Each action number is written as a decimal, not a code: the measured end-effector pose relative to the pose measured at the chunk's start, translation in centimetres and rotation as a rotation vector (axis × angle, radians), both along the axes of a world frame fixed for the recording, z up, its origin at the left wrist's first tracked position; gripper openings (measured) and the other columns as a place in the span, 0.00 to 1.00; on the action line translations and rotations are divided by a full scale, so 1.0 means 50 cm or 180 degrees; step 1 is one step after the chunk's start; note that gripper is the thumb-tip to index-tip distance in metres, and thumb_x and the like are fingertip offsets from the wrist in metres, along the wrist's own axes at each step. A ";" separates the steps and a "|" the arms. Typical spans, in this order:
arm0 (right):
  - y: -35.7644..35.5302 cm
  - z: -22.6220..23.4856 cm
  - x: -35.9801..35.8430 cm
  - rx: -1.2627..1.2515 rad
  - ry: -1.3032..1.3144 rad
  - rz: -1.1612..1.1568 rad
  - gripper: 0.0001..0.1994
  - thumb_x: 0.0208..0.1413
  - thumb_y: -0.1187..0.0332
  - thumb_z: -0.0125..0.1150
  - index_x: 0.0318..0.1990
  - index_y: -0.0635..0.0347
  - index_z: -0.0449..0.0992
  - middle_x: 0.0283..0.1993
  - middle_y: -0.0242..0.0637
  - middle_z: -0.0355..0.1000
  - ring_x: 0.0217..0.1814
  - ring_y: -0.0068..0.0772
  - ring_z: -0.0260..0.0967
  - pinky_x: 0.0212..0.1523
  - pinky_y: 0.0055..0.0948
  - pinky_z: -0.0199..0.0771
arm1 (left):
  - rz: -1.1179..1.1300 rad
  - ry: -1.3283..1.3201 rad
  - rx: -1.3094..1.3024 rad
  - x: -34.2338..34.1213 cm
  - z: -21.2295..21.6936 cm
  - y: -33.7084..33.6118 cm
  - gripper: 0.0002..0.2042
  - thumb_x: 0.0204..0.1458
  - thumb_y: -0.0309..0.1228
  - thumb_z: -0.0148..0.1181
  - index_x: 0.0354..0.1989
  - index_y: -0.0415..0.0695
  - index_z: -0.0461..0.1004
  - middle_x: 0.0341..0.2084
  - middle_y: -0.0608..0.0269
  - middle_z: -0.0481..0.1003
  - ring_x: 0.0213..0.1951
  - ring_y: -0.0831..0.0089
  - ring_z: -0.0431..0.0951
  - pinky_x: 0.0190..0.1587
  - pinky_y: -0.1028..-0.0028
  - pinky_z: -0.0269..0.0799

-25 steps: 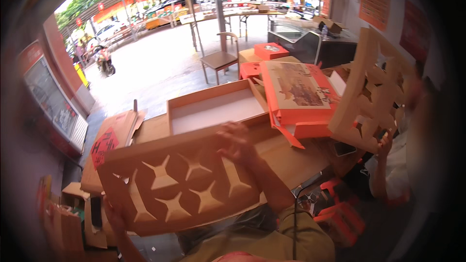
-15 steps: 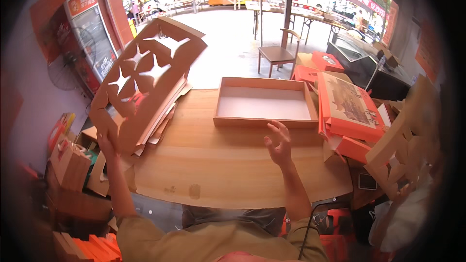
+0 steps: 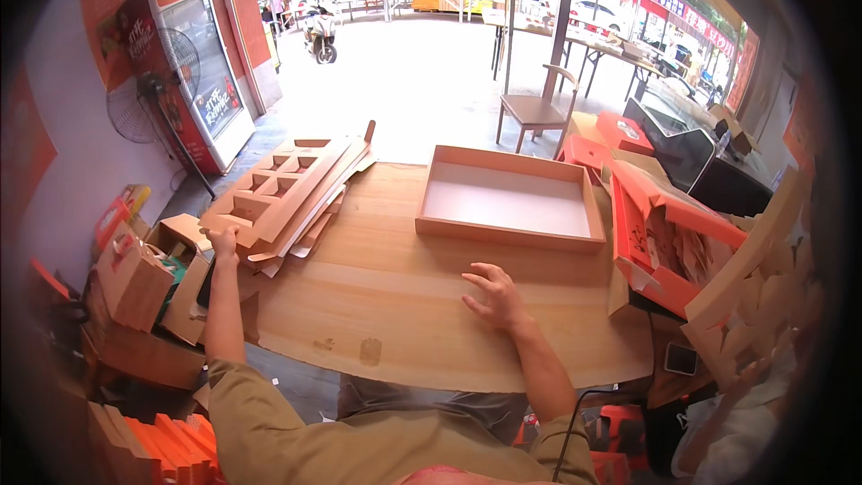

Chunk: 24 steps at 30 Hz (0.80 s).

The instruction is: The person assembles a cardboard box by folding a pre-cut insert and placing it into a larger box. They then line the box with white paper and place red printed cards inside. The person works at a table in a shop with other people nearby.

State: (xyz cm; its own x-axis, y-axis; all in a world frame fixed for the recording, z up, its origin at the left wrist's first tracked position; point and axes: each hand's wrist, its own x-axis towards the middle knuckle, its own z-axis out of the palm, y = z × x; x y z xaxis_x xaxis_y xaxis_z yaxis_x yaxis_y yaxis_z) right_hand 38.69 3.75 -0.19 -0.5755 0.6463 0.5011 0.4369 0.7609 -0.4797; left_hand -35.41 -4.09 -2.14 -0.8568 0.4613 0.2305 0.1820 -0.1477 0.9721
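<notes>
Closest to me, the person's right hand (image 3: 496, 298) lies flat on the pale wooden tabletop (image 3: 395, 305), fingers spread and loose, gripping nothing. Off at the table's left edge, the left hand (image 3: 223, 241) is stretched out to the stack of brown cardboard divider sheets with cut-out windows (image 3: 285, 195); its fingers close on the stack's near corner, though how firmly they pinch it is hard to tell from here. The stack lies flat, partly hanging over the table's left side, its top sheet slightly askew on those beneath. Below that edge, an open brown cardboard carton (image 3: 171, 278) stands on the floor. Past the right hand, well apart from it, a shallow rectangular tray-shaped box with orange-brown walls and a pale floor (image 3: 510, 200) rests on the far half of the table. To its right lean orange printed box lids (image 3: 664, 233). Farther back, a wooden chair (image 3: 537, 108) stands by the open shopfront, and a red glass-door drinks fridge (image 3: 199, 63) stands against the left wall.
</notes>
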 end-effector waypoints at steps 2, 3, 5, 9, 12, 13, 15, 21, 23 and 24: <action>0.003 -0.008 0.004 -0.0090 -0.0065 -0.0009 0.23 0.56 0.61 0.77 0.59 0.51 0.85 0.68 0.43 0.74 0.73 0.50 0.69 0.70 0.50 0.72 | -0.0024 -0.0081 -0.0012 0.022 0.002 -0.008 0.36 0.46 0.17 0.72 0.66 0.35 0.63 0.56 0.50 0.77 0.54 0.59 0.82 0.56 0.62 0.82; 0.005 -0.011 0.004 -0.0141 -0.0094 0.0001 0.23 0.56 0.61 0.77 0.60 0.51 0.85 0.68 0.44 0.74 0.73 0.50 0.69 0.70 0.50 0.71 | 0.0060 -0.0109 -0.0039 0.035 0.005 -0.016 0.37 0.45 0.18 0.73 0.67 0.35 0.63 0.56 0.50 0.77 0.54 0.59 0.82 0.56 0.62 0.82; 0.006 -0.016 0.005 -0.0127 -0.0125 0.0001 0.23 0.56 0.61 0.77 0.60 0.51 0.85 0.68 0.44 0.74 0.73 0.50 0.69 0.70 0.50 0.71 | 0.0235 0.0081 -0.0189 0.063 0.011 -0.030 0.41 0.45 0.20 0.76 0.69 0.34 0.61 0.57 0.48 0.77 0.54 0.58 0.82 0.58 0.61 0.82; 0.005 -0.010 0.001 -0.0148 -0.0095 0.0022 0.23 0.56 0.61 0.76 0.60 0.51 0.85 0.68 0.44 0.74 0.73 0.50 0.69 0.71 0.51 0.69 | 0.0464 0.1294 -0.0841 0.094 0.019 -0.082 0.47 0.46 0.31 0.81 0.73 0.33 0.59 0.59 0.41 0.77 0.57 0.51 0.82 0.62 0.58 0.79; 0.005 -0.014 0.001 -0.0118 -0.0100 0.0008 0.23 0.56 0.61 0.76 0.59 0.51 0.85 0.68 0.44 0.74 0.73 0.50 0.69 0.71 0.51 0.69 | 0.0197 0.1539 -0.1699 0.102 0.047 -0.105 0.47 0.49 0.40 0.81 0.74 0.34 0.61 0.59 0.34 0.78 0.59 0.44 0.81 0.64 0.55 0.77; 0.005 -0.015 0.002 -0.0122 -0.0117 -0.0005 0.23 0.56 0.61 0.76 0.59 0.51 0.85 0.68 0.44 0.74 0.73 0.50 0.69 0.71 0.51 0.69 | 0.0051 0.1463 -0.2021 0.113 0.064 -0.111 0.46 0.50 0.42 0.80 0.74 0.34 0.62 0.58 0.32 0.78 0.60 0.42 0.81 0.64 0.54 0.77; 0.005 -0.013 0.004 -0.0122 -0.0152 -0.0012 0.23 0.56 0.61 0.76 0.59 0.51 0.85 0.68 0.44 0.74 0.73 0.50 0.69 0.71 0.50 0.69 | 0.0149 0.1821 -0.2468 0.146 0.092 -0.126 0.42 0.52 0.45 0.78 0.72 0.36 0.66 0.58 0.31 0.79 0.60 0.41 0.81 0.64 0.53 0.77; 0.004 -0.008 -0.002 -0.0117 -0.0135 0.0079 0.22 0.57 0.60 0.75 0.59 0.50 0.85 0.68 0.45 0.74 0.72 0.51 0.70 0.72 0.50 0.69 | 0.0527 0.2772 -0.1998 0.186 0.148 -0.127 0.30 0.56 0.43 0.73 0.63 0.40 0.76 0.52 0.40 0.82 0.55 0.41 0.82 0.60 0.50 0.77; 0.006 -0.014 0.000 -0.0059 -0.0166 0.0033 0.21 0.58 0.60 0.75 0.59 0.51 0.85 0.68 0.45 0.75 0.72 0.51 0.70 0.72 0.50 0.69 | 0.0563 0.3324 -0.1656 0.263 0.192 -0.085 0.22 0.58 0.39 0.70 0.57 0.41 0.79 0.41 0.48 0.81 0.44 0.45 0.82 0.52 0.52 0.78; 0.002 -0.020 0.010 -0.0048 -0.0189 -0.0037 0.21 0.58 0.59 0.74 0.58 0.51 0.85 0.67 0.45 0.75 0.72 0.51 0.70 0.72 0.50 0.69 | 0.0322 0.3337 -0.1503 0.361 0.255 -0.060 0.19 0.59 0.38 0.69 0.56 0.42 0.80 0.35 0.50 0.79 0.38 0.50 0.81 0.45 0.55 0.78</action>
